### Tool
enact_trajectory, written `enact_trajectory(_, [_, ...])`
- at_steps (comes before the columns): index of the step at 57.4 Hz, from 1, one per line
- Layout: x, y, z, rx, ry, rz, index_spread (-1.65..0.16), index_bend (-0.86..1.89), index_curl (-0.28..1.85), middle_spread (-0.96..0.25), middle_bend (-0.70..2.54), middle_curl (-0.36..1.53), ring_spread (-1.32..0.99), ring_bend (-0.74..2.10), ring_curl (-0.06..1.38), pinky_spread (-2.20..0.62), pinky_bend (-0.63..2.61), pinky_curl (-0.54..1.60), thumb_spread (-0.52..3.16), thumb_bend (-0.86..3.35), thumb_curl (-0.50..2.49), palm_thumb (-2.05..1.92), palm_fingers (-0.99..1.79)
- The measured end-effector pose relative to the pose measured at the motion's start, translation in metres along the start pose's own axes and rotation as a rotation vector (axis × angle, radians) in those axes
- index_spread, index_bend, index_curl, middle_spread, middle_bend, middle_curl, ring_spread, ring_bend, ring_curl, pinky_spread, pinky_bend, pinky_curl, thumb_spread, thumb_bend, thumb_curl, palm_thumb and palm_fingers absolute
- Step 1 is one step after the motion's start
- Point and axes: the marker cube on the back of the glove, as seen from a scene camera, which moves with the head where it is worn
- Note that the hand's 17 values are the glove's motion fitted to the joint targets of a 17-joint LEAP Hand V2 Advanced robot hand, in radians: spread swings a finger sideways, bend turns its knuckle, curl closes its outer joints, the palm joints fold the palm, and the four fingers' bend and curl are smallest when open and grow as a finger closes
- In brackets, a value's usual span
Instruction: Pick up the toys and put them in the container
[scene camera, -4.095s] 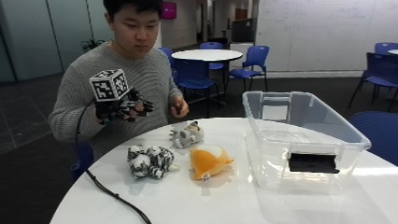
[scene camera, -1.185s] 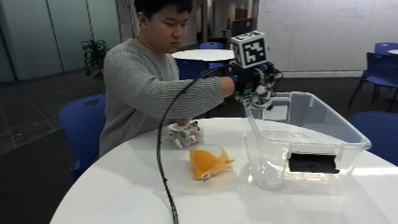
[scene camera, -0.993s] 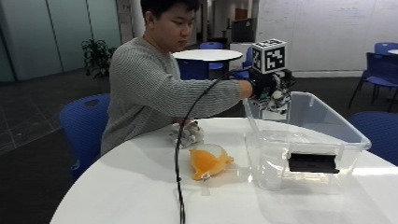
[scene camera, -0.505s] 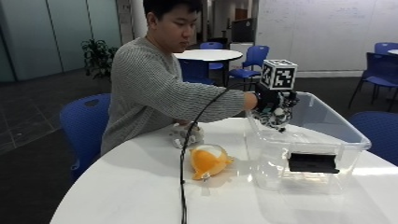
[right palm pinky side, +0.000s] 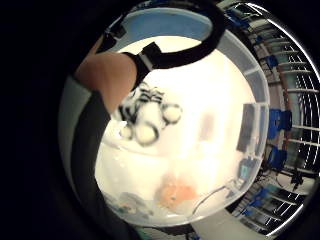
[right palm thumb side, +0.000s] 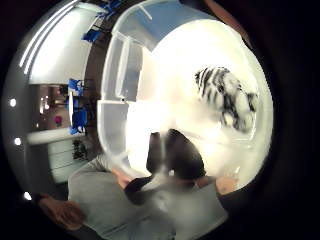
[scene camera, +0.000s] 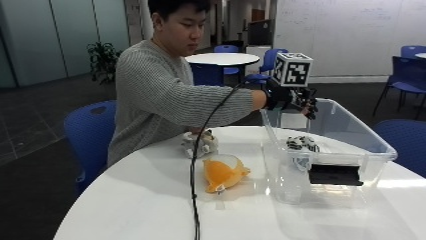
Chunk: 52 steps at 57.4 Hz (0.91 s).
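My gloved right hand (scene camera: 291, 101) hovers over the clear plastic container (scene camera: 373, 145), fingers spread and holding nothing. A black-and-white striped plush toy (scene camera: 303, 143) lies on the container's floor just below it; both palm views show this striped toy (right palm pinky side: 147, 117) (right palm thumb side: 227, 97) lying free inside the container (right palm thumb side: 112, 100). An orange plush toy (scene camera: 223, 172) lies on the white table (scene camera: 133, 200) left of the container, and shows through the container wall as an orange toy (right palm pinky side: 175, 192). A grey-and-white toy (scene camera: 200, 144) sits further back near the person's body.
The container stands on the right half of the round table and has a black patch (scene camera: 336, 175) on its front wall. A cable (scene camera: 194, 200) runs from the glove across the table. Blue chairs (scene camera: 90, 135) stand around the table.
The hand carried the striped toy from the table to the container, lowered it in and let it go. The toy now lies inside and the hand has risen slightly, fingers spread.
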Motion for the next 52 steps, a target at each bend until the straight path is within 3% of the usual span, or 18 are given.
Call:
enact_trajectory(5, [0.010,0.031,-0.023,0.046,0.008,0.053,-0.39,0.13,0.35,-0.26,0.19,0.53,-0.28,0.67,0.44,-0.04,1.19,0.43,1.26,-0.03,0.59,0.05,-0.06])
enact_trajectory(14, [0.065,0.135,-0.061,0.155,-0.088,0.093,-0.39,0.17,0.35,-0.25,0.18,0.50,-0.25,0.64,0.42,0.00,1.14,0.40,1.35,-0.02,0.51,0.00,-0.04])
enact_trajectory(22, [0.107,0.206,-0.047,0.154,0.005,0.104,-0.40,0.20,0.36,-0.24,0.20,0.49,-0.24,0.62,0.40,0.01,1.08,0.37,1.38,-0.02,0.45,-0.01,0.03])
enact_trajectory(31, [0.129,0.221,-0.004,0.099,0.075,0.286,-0.41,0.19,0.38,-0.24,0.19,0.47,-0.24,0.61,0.39,0.02,1.02,0.35,1.41,0.00,0.42,0.03,0.07])
enact_trajectory(52, [0.120,0.241,0.144,-0.123,0.031,0.310,-0.40,0.16,0.37,-0.23,0.18,0.43,-0.21,0.54,0.35,0.02,1.07,0.36,1.38,-0.01,0.38,0.06,0.01])
